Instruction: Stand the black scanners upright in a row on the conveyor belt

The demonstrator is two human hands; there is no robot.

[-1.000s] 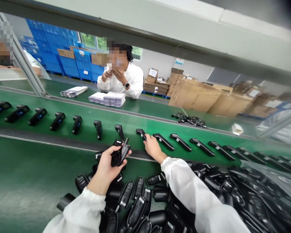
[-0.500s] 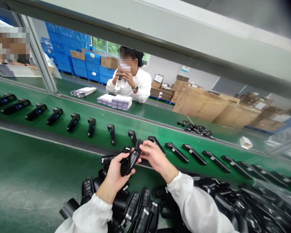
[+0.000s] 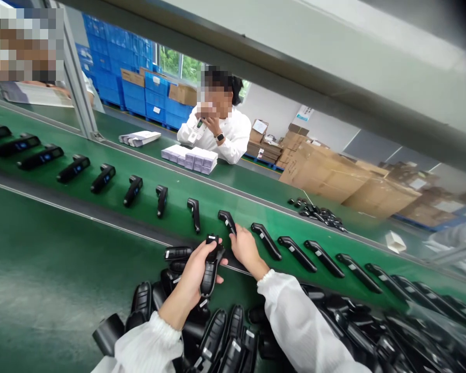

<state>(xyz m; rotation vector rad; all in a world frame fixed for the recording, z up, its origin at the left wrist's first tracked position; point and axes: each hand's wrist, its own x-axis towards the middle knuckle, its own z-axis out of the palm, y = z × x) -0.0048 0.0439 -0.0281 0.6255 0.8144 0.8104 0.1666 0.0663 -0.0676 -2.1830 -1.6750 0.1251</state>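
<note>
My left hand (image 3: 202,261) is wrapped round a black handheld device (image 3: 209,274) with an angled head, held over the near edge of the belt. Its thumb presses near a small white label at the top. My right hand (image 3: 246,247) reaches onto the green belt (image 3: 171,233), fingers closed on the lower end of another black angled device (image 3: 226,218) that lies there. Part of that device is hidden behind the fingers. Below both hands is a heap of similar black devices (image 3: 213,331), several with white labels.
More black devices lie in a row along the belt, some with lit blue displays (image 3: 46,157) at left. Across it, a person in white (image 3: 233,134) holds a white item behind stacked white boxes (image 3: 190,158). A metal post (image 3: 79,88) and overhead beam (image 3: 295,67) frame the view.
My right hand has left the device in my left hand and moved up to one on the belt. My left hand has turned its device more upright. The belt's row has shifted rightward.
</note>
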